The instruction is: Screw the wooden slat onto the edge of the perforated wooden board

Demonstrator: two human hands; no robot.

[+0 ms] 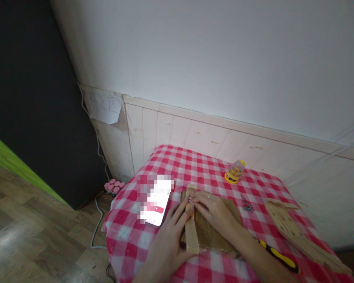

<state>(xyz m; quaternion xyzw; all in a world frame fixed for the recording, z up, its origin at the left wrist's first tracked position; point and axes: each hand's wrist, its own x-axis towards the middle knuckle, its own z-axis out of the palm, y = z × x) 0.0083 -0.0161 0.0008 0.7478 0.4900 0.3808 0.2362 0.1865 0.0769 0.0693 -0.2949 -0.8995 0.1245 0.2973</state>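
Note:
A pale wooden strip [192,236] lies lengthwise over a brown wooden board [214,232] on the checked cloth. My left hand [174,228] is closed about the strip from its left side, with fingertips on its upper face. From the right, my right hand [214,208], wearing a ring, reaches over the board. Its fingers are pinched together at the strip, meeting the left fingertips. Whatever small thing is between them is too hidden to name. Several screws [247,206] lie right of the board. A yellow and black screwdriver handle [279,257] shows beside my right forearm, partly covered by it.
A lit phone [157,210] lies left of the board. A clear and yellow bit container [235,172] stands toward the back. Shaped wooden pieces with holes [295,230] lie at the right. The table's red checked cloth [126,232] reaches the panelled wall [179,127].

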